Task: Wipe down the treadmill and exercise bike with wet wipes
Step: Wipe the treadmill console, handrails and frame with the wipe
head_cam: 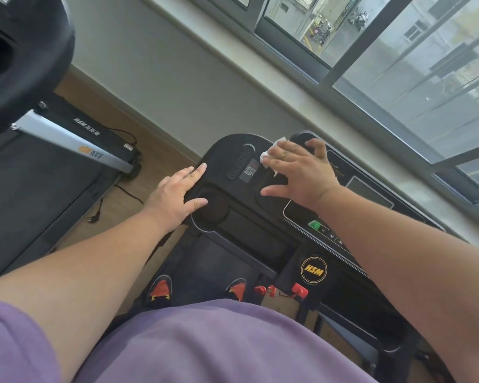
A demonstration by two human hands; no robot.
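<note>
I stand on a black treadmill and look down at its console [233,150]. My right hand [296,172] lies spread over the console's upper middle, fingers straight, pressing a white wet wipe [268,154] flat against the black surface beside the speaker grille [239,161]. Only the wipe's edge shows past my fingers. My left hand [177,192] rests flat with straight fingers on the console's left end, its thumb over the round cup holder [213,205]. The display [368,193] and an HSM badge [313,269] sit to the right.
A second treadmill [53,150] stands to the left, its power cord [114,194] trailing on the wooden floor. A grey wall and a window [398,64] run just behind the console. A red safety key [299,290] hangs below the console, above my shoes [161,288].
</note>
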